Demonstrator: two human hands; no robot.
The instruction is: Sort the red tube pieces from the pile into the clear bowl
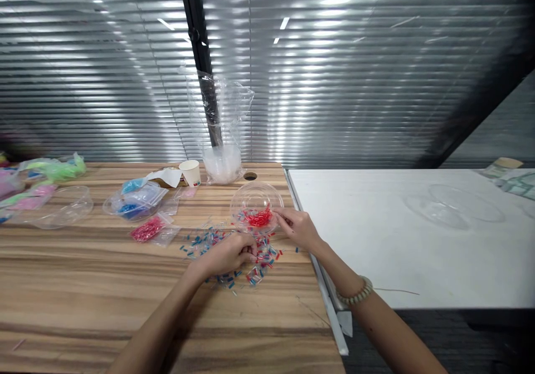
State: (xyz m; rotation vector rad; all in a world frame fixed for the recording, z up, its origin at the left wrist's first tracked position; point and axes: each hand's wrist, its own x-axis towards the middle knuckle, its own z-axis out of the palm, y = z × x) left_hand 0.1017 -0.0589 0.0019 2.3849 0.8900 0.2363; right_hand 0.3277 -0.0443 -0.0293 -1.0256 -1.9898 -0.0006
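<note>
Small red, blue and clear tube-like pieces [203, 242] are scattered on the wooden table. Behind them stands a clear plastic bowl [256, 195] with a heap of red pieces [259, 216] inside. My left hand [236, 249] is over the scattered pieces, its fingers curled together; whatever they pinch is too small to make out. At the right side of the bowl, my right hand [296, 227] has thumb and forefinger pressed together by the rim, close to the red heap. Whether a piece is between those fingertips cannot be seen. A beaded bracelet [355, 292] circles my right wrist.
Left of the bowl lie a bag of pink-red pieces [147, 229] and a clear bowl with blue bags [136, 198]. A paper cup [190, 172] and a tall plastic-wrapped stack [223, 162] stand behind. A white table [376, 251] adjoins at right, bearing clear lids [466, 202].
</note>
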